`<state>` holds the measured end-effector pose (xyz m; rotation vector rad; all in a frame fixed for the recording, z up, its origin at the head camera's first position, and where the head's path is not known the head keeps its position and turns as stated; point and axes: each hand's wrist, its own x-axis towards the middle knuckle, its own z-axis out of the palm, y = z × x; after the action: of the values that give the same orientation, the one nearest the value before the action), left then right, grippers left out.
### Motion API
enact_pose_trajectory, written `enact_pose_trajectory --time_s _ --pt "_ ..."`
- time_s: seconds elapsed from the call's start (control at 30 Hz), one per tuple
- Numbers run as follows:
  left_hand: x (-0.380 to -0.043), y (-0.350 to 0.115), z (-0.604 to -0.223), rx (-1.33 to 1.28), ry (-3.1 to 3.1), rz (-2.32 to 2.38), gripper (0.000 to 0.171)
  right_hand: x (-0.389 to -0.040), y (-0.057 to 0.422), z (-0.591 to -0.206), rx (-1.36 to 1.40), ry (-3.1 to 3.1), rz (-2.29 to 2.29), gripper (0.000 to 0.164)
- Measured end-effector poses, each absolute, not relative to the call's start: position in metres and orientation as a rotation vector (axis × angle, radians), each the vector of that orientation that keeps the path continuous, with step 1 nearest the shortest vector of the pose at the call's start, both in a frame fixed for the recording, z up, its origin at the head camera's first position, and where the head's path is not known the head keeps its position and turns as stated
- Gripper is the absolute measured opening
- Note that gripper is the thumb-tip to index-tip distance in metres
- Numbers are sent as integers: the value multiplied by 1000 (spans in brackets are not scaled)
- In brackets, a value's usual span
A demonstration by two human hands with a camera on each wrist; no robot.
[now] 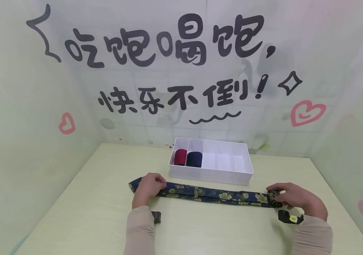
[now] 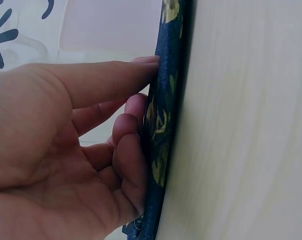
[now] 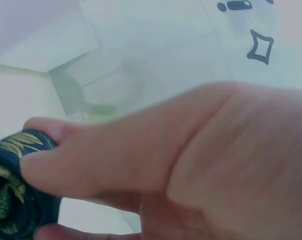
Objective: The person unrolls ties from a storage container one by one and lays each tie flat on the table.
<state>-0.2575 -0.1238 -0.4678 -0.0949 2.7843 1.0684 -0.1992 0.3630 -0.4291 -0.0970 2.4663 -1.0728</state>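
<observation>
A navy necktie (image 1: 223, 194) with gold flowers is stretched across the table, its pointed end at the left and its other end coiled into a roll (image 1: 274, 197) at the right. My left hand (image 1: 151, 185) rests on the tie near the point. In the left wrist view, the thumb and the loosely bent fingers (image 2: 128, 160) touch the fabric. My right hand (image 1: 296, 196) grips the roll between thumb and fingers. Coiled layers of the roll (image 3: 21, 142) show in the right wrist view, with the thumb on its side.
Behind the tie stands a white divided box (image 1: 213, 175). A rolled red tie (image 1: 180, 157) and a rolled navy tie (image 1: 194, 159) sit in its left compartments. Dark wrist bands (image 1: 288, 217) are on both wrists. A printed curtain (image 1: 181, 78) surrounds the pale table (image 1: 105, 212).
</observation>
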Motion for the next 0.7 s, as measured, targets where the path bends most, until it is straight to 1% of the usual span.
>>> enact_pose_trajectory --time_s 0.27,0.5,0.7 --pt "-256 -125 -467 -74 2782 1076 4 -207 353 -436 -2 2509 -996 44" --pt "-256 -125 -468 -81 2780 1075 4 -213 353 -445 -62 2604 -900 40" --pt "-257 -125 -468 -83 2768 1087 5 -212 359 -445 -4 2615 -878 37"
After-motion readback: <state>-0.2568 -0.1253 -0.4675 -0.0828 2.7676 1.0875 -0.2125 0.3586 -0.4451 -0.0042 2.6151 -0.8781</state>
